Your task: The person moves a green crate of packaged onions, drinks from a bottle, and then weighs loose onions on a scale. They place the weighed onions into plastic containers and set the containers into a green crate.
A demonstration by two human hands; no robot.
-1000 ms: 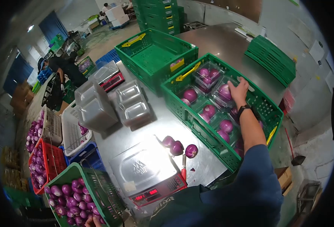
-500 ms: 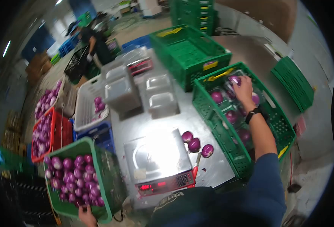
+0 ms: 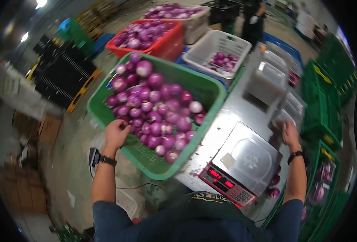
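My left hand reaches over the near rim of a green crate filled with purple onions. Its fingers curl among the onions by the edge; whether it grips one is unclear. My right hand stretches past the far side of a digital scale on the steel table. Its fingers are extended toward a clear plastic container, blurred by motion. Both wrists wear dark bands.
A red crate and a white basket of onions stand behind the green one. Stacked clear containers sit beyond the scale. Green crates with packed onions line the right. Loose onions lie beside the scale. Another person works far back.
My view has swung left and down onto the onion crate. My right hand left the packed crate and came over near the scale. My left hand moved into the onion crate.
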